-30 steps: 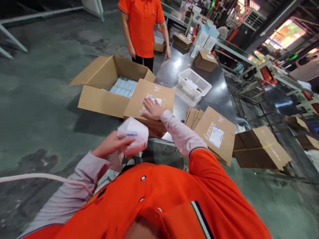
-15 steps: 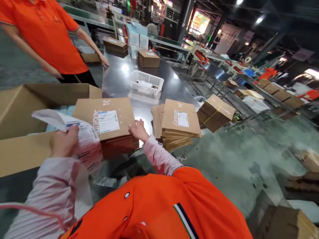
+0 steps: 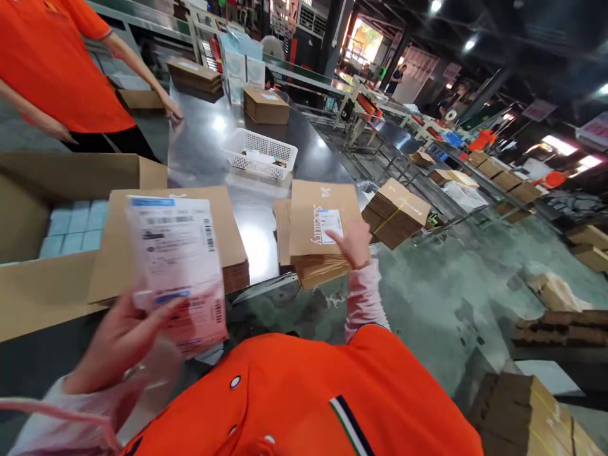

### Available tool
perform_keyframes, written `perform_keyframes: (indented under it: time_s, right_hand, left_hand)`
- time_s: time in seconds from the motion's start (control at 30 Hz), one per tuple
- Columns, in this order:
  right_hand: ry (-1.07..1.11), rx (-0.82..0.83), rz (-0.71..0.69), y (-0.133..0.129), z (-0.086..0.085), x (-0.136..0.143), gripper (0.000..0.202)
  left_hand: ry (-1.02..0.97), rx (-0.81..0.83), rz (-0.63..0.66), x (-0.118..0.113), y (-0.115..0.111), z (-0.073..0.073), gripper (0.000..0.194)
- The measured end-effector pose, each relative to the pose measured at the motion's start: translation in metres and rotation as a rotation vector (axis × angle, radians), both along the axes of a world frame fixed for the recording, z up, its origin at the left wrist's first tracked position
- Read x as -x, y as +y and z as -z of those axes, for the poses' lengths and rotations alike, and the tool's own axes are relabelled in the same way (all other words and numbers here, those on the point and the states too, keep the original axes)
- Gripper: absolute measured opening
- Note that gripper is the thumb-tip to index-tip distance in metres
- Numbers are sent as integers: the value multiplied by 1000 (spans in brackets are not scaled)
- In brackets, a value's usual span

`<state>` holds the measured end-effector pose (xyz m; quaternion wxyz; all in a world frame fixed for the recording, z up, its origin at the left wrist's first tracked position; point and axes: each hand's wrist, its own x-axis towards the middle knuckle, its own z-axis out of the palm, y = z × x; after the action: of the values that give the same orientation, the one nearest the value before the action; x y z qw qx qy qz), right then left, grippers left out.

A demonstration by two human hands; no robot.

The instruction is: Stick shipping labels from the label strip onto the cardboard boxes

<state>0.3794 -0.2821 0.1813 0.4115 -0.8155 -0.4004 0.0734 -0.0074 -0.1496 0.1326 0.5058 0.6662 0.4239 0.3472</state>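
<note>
Thumb and fingers of my left hand [image 3: 128,335] are closed on a strip of printed shipping labels [image 3: 183,266], held upright before the left stack of flat cartons [image 3: 216,221]. My right hand [image 3: 354,240] has its fingers spread over the top carton of the right stack [image 3: 304,215], beside the white label [image 3: 331,226] stuck on it. Nothing shows between those fingers. Left of the left stack, an open carton [image 3: 47,285] holds rows of small pale blue boxes [image 3: 78,221].
A white plastic basket [image 3: 261,155] stands on the metal table [image 3: 194,142]. A strapped carton bundle [image 3: 396,212] lies at the right. Behind are a closed carton [image 3: 266,106] and pale boxes [image 3: 242,66]. Another person's hand [image 3: 171,107] rests at the table's left edge.
My right hand has moved right, from the left carton stack to the top of the right one. The label strip in my left hand now faces the camera, flatter and farther right.
</note>
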Motion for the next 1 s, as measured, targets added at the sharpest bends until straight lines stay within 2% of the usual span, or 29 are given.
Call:
perform_keyframes:
  time_s: [0.07,0.13,0.17,0.2,0.23,0.3,0.37,0.4,0.47,0.53,0.63,0.7,0.77,0.83,0.9,1.0]
  right_hand:
    - [152,56,-394,23,19,51,64]
    - [419,0,-776,47,48,106,76]
    - [546,-93,-836,56,65,131,70]
    - [635,-182,-837,63,80,153,66]
    - [669,-238,-825,67,93,170,63]
    - [611,-226,-829,70,108,189,56]
    - [480,-122,-854,73,108,191,53]
    - [431,-81,-847,75,102,188,52]
    - [357,-23,-851,81,86,179,41]
    - [261,23,-908,90,71,171,22]
    - [103,52,-926,100,61,168,12]
    - [92,37,-895,102,65,171,13]
    - [134,27,-907,102,71,174,16]
    - [177,-2,-934,104,75,175,19]
    - [189,-57,-944,117,74,171,18]
    - [131,-97,-885,171,66,164,13]
  left_hand:
    - [-12,-20,94,-18,-8,13,53]
    - [81,-21,258,-30,-11,22,48]
    - [136,-8,316,-33,-10,25,46]
    - [163,16,325,-34,-9,27,47]
    - [154,50,275,-33,-8,27,50]
    - [53,133,51,-30,-7,24,59]
    - [-29,207,-147,-27,-9,21,56]
    - [-35,231,-197,-27,-10,21,52]
    - [-15,250,-229,-28,-15,23,47]
    - [-19,238,-262,-32,-21,30,45]
    - [-26,99,-392,-41,-29,43,37]
    - [-11,-43,-481,-47,-32,51,34]
    - [-9,-114,-543,-50,-35,56,40]
    - [-33,-51,-502,-51,-36,57,38]
    - [-77,142,-358,-48,-33,57,38]
    - [-148,483,-140,-39,-23,63,51]
